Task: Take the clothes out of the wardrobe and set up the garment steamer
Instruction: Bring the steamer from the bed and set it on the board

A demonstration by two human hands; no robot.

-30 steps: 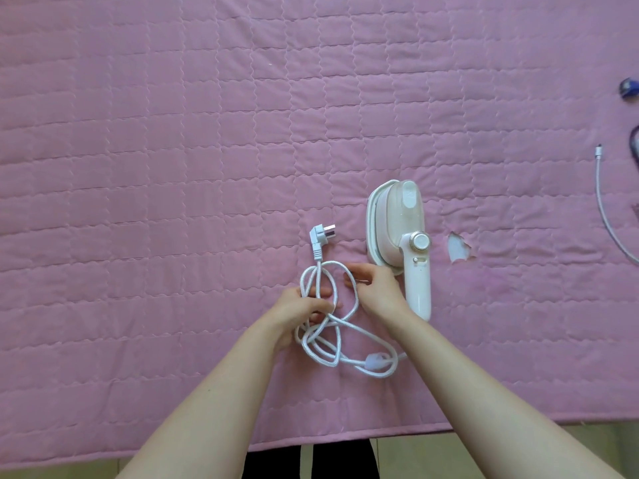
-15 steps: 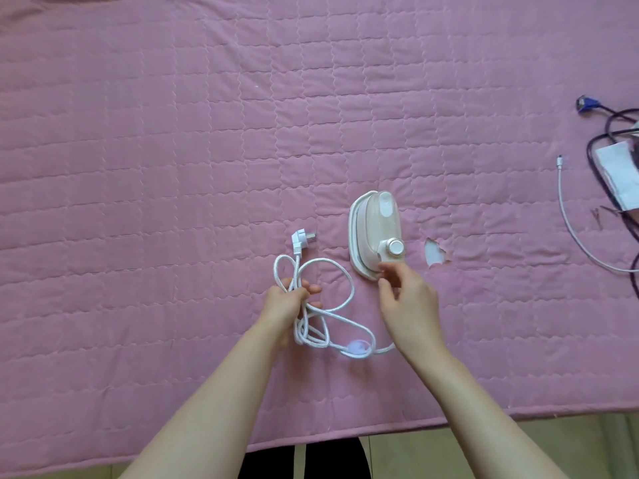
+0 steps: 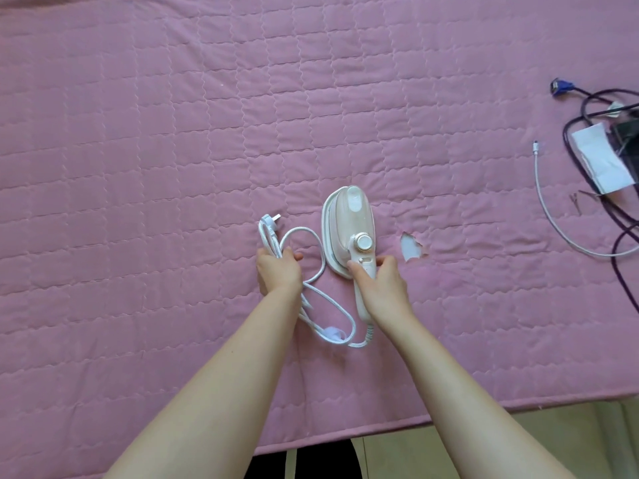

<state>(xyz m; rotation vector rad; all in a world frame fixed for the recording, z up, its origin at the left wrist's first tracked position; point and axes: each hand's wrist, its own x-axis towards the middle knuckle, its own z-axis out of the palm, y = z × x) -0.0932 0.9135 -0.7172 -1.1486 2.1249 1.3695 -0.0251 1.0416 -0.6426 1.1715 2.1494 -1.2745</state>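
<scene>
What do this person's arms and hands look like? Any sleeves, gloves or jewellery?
Both forearms are bare as far as the view reaches, with no sleeves in sight. The left hand and the right hand wear no gloves, and no rings, watch or bracelet show on the sides facing the camera.

Bedroom (pink quilted bedspread (image 3: pixel 173 167))

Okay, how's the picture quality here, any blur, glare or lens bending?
Head view: soft, even light, no glare; faint shadows under the forearms. The garment steamer and white cord look sharp. Wide-angle bending curves the quilt lines and its near edge.
</scene>
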